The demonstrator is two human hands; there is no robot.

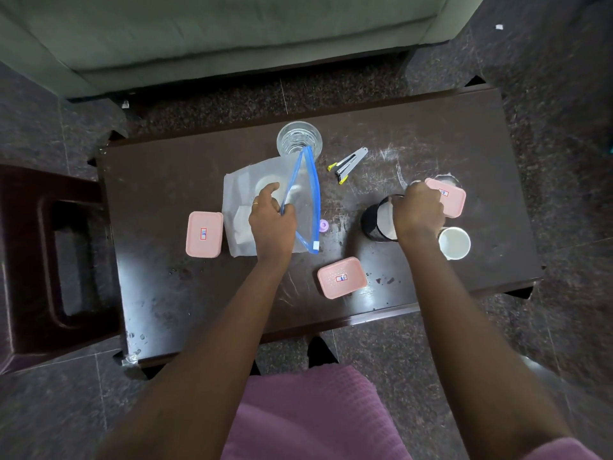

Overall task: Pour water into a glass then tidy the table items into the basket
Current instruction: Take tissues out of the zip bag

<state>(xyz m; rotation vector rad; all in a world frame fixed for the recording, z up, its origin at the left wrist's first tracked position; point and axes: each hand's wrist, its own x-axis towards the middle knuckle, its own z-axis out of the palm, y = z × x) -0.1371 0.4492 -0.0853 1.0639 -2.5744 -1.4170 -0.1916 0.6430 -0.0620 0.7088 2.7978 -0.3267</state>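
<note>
A clear glass (299,139) holding water stands at the table's far edge. My left hand (272,217) pinches the blue zip edge of a clear zip bag (303,200), lifting that side; white paper items lie inside it. My right hand (418,210) is closed on a pink lidded box (447,197), held beside a black mesh basket (373,224) that has something white in it. Two more pink boxes lie on the table, one at the left (204,234) and one near the front (341,277).
A white paper cup (454,242) stands right of the basket. A grey stapler (348,164) lies beside the glass, and a small purple cap (323,226) by the bag. The dark table (166,293) has a sofa behind it and a dark stool (49,260) on its left.
</note>
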